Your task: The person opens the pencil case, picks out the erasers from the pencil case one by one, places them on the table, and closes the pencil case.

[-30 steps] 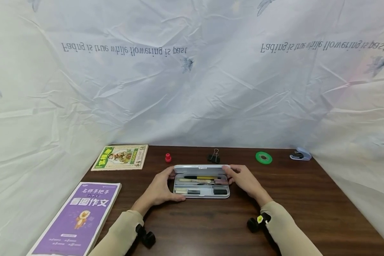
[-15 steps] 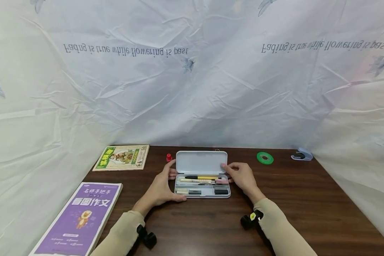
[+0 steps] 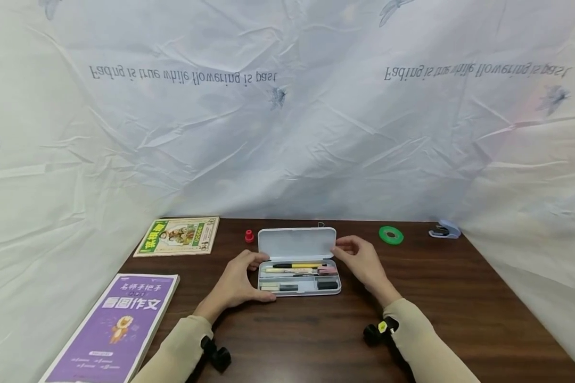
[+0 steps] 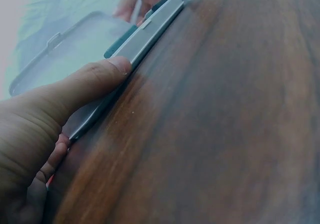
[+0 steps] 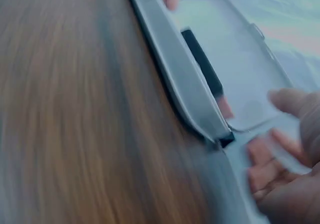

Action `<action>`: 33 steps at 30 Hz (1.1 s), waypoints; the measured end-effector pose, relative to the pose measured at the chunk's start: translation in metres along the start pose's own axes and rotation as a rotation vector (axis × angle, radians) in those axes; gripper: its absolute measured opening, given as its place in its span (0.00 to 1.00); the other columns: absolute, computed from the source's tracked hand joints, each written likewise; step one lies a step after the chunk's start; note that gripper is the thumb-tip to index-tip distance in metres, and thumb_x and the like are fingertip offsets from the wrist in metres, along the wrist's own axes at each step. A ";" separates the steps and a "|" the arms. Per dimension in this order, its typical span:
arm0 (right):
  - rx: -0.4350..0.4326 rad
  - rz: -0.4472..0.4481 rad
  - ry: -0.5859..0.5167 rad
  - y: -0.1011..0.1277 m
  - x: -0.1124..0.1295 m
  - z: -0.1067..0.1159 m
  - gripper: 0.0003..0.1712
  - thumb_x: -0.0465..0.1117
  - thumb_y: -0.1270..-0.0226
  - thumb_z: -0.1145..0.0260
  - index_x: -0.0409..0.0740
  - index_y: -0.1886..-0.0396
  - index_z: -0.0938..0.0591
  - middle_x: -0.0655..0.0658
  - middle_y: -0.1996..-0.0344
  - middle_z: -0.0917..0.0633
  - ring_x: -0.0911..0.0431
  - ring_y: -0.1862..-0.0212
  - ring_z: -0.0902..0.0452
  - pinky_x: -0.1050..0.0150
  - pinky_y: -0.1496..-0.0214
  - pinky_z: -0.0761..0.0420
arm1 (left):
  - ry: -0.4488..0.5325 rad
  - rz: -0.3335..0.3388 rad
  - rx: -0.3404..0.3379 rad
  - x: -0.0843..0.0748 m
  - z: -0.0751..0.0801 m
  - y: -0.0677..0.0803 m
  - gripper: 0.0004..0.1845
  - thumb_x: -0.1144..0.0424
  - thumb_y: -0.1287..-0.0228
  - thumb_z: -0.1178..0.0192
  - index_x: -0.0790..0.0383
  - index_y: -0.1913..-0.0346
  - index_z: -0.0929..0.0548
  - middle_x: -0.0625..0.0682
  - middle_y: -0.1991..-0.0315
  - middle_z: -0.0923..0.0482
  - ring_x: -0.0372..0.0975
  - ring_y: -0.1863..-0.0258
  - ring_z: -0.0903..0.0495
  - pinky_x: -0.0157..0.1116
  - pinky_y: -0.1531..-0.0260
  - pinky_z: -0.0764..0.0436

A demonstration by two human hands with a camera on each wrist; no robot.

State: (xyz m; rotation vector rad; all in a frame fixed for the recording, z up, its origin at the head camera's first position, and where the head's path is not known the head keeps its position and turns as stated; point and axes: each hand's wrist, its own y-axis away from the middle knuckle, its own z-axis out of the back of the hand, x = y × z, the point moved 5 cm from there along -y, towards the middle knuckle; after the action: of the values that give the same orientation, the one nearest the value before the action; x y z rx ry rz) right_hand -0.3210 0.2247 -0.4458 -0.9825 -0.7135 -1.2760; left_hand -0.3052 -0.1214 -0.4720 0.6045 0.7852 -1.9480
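A grey pencil case (image 3: 299, 290) lies open at the middle of the dark wooden table (image 3: 460, 298). Its lid (image 3: 297, 243) stands upright at the back. Pens, a yellow pencil (image 3: 299, 265) and dark erasers lie inside. My left hand (image 3: 237, 284) grips the case's left end. In the left wrist view its thumb (image 4: 95, 81) presses on the front rim of the case (image 4: 150, 28). My right hand (image 3: 361, 260) holds the lid's right edge. In the blurred right wrist view its fingers (image 5: 287, 144) curl by the lid (image 5: 235, 68).
A purple book (image 3: 120, 319) lies at the front left and a green-and-yellow book (image 3: 179, 235) at the back left. A small red object (image 3: 249, 235), a green tape roll (image 3: 391, 234) and a stapler (image 3: 444, 230) line the back edge. White sheeting surrounds the table.
The lid has swung up from barely raised to upright, with my right hand following its right edge. My left hand has stayed on the case's left end.
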 end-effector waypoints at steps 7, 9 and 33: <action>0.159 0.283 0.043 0.011 0.022 0.013 0.17 0.31 0.27 0.21 0.40 0.42 0.10 0.42 0.52 0.09 0.52 0.54 0.13 0.66 0.53 0.12 | -0.002 -0.005 0.006 0.002 0.000 -0.001 0.51 0.33 0.63 0.08 0.48 0.32 0.13 0.42 0.46 0.18 0.38 0.46 0.18 0.45 0.39 0.14; 0.246 0.312 0.098 0.014 0.024 0.008 0.17 0.32 0.28 0.21 0.42 0.41 0.10 0.44 0.51 0.08 0.55 0.54 0.13 0.65 0.50 0.12 | 0.001 -0.005 0.003 0.002 0.000 -0.001 0.51 0.34 0.63 0.07 0.48 0.32 0.13 0.42 0.46 0.18 0.37 0.46 0.18 0.45 0.40 0.14; 0.377 0.446 0.328 0.015 0.036 -0.001 0.15 0.29 0.27 0.23 0.54 0.51 0.07 0.57 0.56 0.12 0.63 0.58 0.18 0.62 0.56 0.14 | 0.002 -0.017 0.005 0.001 0.000 -0.003 0.51 0.36 0.62 0.07 0.49 0.30 0.13 0.42 0.45 0.18 0.38 0.44 0.18 0.44 0.38 0.15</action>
State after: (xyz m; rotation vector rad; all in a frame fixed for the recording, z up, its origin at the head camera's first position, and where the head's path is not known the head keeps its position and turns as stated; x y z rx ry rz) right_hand -0.2994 0.2080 -0.4174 -0.5613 -0.4249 -0.8412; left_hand -0.3081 -0.1215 -0.4720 0.6043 0.7896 -1.9660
